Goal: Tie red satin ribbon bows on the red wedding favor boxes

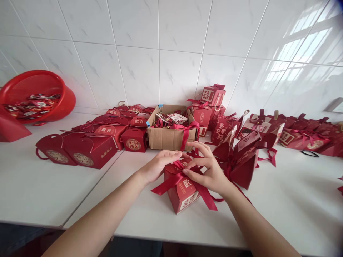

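A small red gift box with gold and white characters stands on the table in front of me. A wide red ribbon is tied over its top, its loose tails hanging to both sides. My right hand pinches the ribbon near the knot between thumb and index finger, the other fingers raised. At the box's back left edge, my left hand is closed at a ribbon loop; its thumb points right and its fingertips are partly hidden.
Behind the box stands an open cardboard carton with ribbons and cards. Red boxes are grouped at left, beside a red basket of wrapped sweets. More boxes with ribbons stand at right, near a black ring. A tiled wall closes the back.
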Demonstrator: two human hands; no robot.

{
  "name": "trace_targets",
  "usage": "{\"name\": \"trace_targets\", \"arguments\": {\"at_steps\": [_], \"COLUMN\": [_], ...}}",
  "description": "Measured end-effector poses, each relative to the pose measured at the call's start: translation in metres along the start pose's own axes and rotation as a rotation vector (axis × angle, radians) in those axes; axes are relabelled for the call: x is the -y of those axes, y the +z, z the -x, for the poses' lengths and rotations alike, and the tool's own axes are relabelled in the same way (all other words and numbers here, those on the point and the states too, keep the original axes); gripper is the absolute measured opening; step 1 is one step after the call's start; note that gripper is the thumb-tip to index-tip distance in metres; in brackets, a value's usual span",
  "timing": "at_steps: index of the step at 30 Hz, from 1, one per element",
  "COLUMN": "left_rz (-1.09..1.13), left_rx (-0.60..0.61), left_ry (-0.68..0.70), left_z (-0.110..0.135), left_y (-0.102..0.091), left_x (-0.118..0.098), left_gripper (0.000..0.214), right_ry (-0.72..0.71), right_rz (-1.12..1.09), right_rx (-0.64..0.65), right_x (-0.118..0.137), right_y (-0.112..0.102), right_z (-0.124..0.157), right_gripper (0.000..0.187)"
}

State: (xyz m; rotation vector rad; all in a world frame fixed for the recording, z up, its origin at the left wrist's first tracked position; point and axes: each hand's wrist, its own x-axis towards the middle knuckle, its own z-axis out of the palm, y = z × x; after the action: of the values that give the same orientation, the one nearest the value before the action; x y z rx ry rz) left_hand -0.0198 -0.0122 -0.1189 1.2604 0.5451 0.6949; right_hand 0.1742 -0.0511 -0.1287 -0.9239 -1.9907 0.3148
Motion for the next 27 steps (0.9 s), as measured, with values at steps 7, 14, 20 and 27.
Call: {"name": "trace_targets", "arguments": {"at_steps": [7,14,20,27], "left_rz": [0.048,0.105,0.119,0.144], "left_rx": [-0.088,-0.099,-0.090,-0.022], "left_ry": [0.015,-0.014,-0.026,-0.036], "left_z": [0.001,0.000,-0.002,-0.003], "left_y": [0.006,0.007,0.005,-0.001], "left_x": [-0.002,-0.001,0.000,0.005], "left_gripper": [0.029,0.027,0.028,0.017], "right_ry": [-0.011,-0.045,-0.033,0.152], "right_rz": [-0.058,-0.081,-0.081,-0.415], "right_rx": [0.017,0.038,0.046,0.053], "right_x": [-0.003,0.000,-0.001,-0.016], "right_y": [0.001,0.001,0.002,-0.004], "right_z": [-0.003,-0.005,-0.004,-0.006], "right_gripper": [0.007,0.004,0.005,0.025]}}
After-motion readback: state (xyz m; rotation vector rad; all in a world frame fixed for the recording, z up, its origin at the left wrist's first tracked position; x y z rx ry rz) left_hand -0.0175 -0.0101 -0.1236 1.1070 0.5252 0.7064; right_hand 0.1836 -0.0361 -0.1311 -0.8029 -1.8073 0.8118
